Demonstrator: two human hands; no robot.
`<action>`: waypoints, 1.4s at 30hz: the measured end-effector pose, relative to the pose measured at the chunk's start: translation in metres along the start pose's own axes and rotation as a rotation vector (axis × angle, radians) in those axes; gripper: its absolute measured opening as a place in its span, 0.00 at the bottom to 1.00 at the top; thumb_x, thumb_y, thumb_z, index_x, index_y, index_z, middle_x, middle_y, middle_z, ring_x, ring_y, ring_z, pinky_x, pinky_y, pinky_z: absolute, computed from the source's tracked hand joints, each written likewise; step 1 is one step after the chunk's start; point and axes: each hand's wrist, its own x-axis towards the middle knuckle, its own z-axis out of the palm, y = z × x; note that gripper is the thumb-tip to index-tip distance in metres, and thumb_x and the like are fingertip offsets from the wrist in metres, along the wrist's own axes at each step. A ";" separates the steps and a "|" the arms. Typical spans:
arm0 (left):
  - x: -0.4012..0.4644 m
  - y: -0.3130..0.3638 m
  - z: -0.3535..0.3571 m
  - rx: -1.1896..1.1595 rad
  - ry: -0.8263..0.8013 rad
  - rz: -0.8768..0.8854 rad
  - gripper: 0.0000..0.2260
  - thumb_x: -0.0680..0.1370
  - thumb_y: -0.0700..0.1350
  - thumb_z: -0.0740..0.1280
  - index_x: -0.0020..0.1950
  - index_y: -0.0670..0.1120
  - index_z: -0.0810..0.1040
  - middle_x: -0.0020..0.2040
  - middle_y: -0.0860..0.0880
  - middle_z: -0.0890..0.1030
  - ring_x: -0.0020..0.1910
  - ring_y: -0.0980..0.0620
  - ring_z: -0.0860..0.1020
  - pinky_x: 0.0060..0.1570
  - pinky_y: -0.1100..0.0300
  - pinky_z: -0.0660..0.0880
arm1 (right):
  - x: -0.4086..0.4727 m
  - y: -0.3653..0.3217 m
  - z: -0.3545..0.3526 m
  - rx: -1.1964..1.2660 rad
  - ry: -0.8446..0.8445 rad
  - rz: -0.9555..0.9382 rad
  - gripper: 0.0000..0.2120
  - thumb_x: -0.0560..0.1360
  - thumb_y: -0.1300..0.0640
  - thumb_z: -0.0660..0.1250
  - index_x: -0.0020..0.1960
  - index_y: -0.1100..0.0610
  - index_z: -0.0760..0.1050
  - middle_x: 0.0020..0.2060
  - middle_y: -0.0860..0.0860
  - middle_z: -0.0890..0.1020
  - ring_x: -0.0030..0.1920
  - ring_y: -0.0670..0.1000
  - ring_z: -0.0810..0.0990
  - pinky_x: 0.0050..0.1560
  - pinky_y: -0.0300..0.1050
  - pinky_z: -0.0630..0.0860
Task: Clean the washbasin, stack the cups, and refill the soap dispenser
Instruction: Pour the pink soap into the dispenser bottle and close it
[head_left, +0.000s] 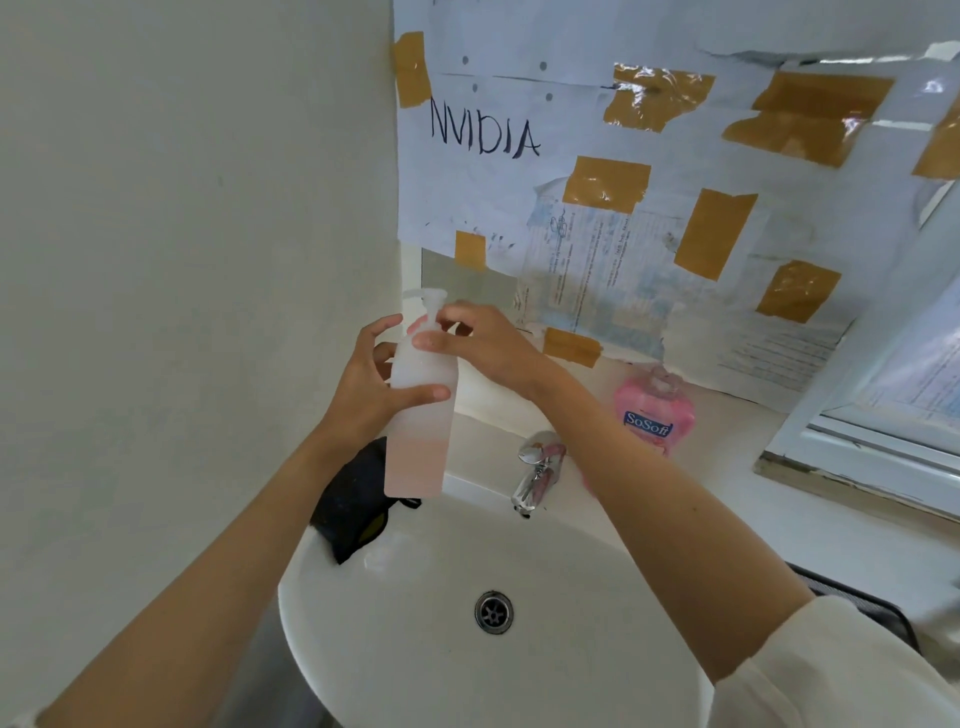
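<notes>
Got the soap dispenser (421, 395) upright at center-left of the frame, my left hand (371, 387) wrapped round its middle. Right hand (480, 340) pinches the pump collar on top (nearer hand for twisting), so it comes off straight up.

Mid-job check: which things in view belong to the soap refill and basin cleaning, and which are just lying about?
In the job:
- frosted plastic dispenser bottle, partly filled with pink liquid, held by left hand
- its pump top, gripped by right hand
- pink SoSoft soap bottle
- white washbasin

Lying about:
- black cloth-like item on the basin rim
- taped papers on the wall
- chrome tap
</notes>
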 end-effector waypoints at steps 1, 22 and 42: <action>0.001 -0.002 0.000 0.006 0.025 0.001 0.40 0.64 0.41 0.78 0.70 0.52 0.60 0.53 0.46 0.76 0.48 0.55 0.76 0.36 0.73 0.74 | 0.005 0.001 0.005 -0.054 0.025 0.008 0.15 0.72 0.49 0.70 0.47 0.62 0.78 0.43 0.53 0.79 0.40 0.46 0.74 0.50 0.44 0.70; 0.016 -0.014 -0.019 -0.011 0.118 -0.016 0.39 0.65 0.41 0.77 0.70 0.53 0.59 0.53 0.48 0.76 0.47 0.58 0.77 0.35 0.74 0.74 | 0.033 0.006 0.032 -0.117 0.121 -0.029 0.13 0.73 0.47 0.67 0.51 0.54 0.77 0.39 0.40 0.72 0.46 0.47 0.73 0.60 0.60 0.68; 0.041 -0.023 -0.023 -0.021 0.026 0.023 0.36 0.68 0.36 0.74 0.70 0.50 0.60 0.49 0.53 0.74 0.46 0.59 0.75 0.36 0.76 0.73 | 0.025 0.039 0.027 0.003 -0.078 0.085 0.31 0.71 0.48 0.71 0.70 0.51 0.63 0.62 0.45 0.69 0.62 0.47 0.67 0.59 0.43 0.63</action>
